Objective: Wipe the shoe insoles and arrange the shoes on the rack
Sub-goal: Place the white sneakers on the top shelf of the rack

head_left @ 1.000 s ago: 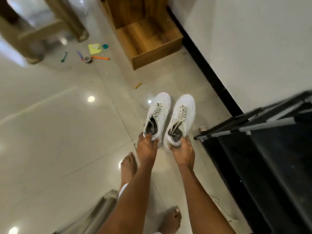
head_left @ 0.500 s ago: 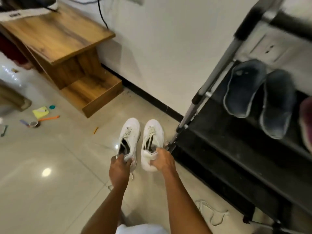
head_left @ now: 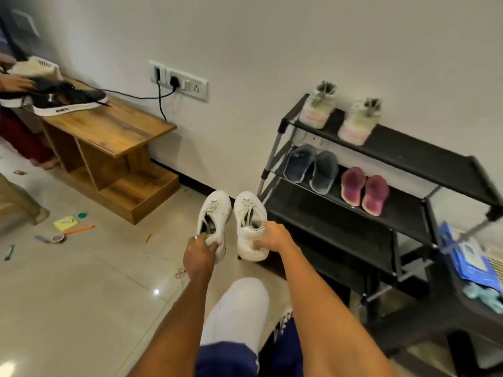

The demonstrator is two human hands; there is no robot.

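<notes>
While gripped by the heels, both white sneakers (head_left: 234, 221) look scuffed.

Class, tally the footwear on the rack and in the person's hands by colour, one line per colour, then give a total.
White sneakers, one in each hand: 2
Cream and pink boots: 2
Blue slippers: 2
Pink slippers: 2
Total: 8

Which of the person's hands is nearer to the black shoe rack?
The right hand, gripping a white sneaker just beside the black shoe rack. The left hand, gripping the other sneaker, is farther left.
</notes>
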